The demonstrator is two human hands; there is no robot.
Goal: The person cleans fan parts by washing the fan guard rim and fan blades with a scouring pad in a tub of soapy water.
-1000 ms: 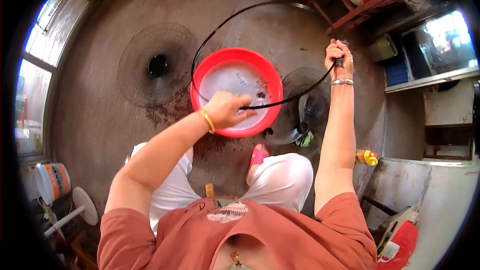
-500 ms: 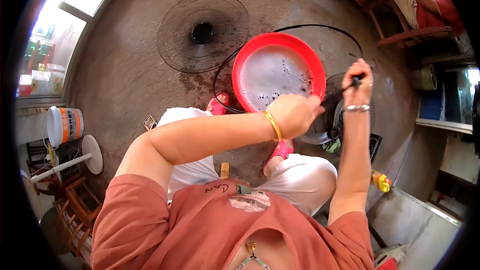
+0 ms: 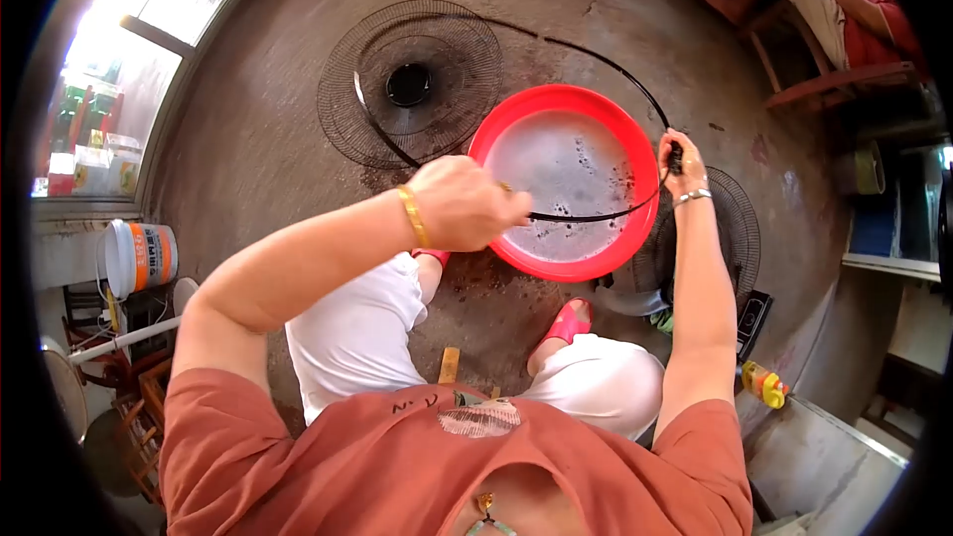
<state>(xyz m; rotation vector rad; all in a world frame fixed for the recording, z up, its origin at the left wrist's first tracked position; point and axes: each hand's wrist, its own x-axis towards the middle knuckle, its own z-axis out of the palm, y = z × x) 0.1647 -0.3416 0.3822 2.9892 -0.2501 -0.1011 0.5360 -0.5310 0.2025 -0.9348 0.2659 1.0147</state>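
Observation:
A thin black ring is held in the air, part of it crossing above the red basin of soapy water. My left hand, with a gold bangle at the wrist, is closed around the ring's near side, over the basin's left edge. On the right, my right hand grips the ring at a black clip-like piece, beside the basin's right rim. A round black fan grille lies on the floor behind the ring's left part.
Right of the basin, another fan grille with a fan blade lies on the floor. A yellow bottle is at the right. A person sits on a chair at upper right. A white bucket stands left.
The ring has swung up and left, now overlapping the left grille. My left hand has moved left from the basin's near right side, and my right hand has shifted slightly left.

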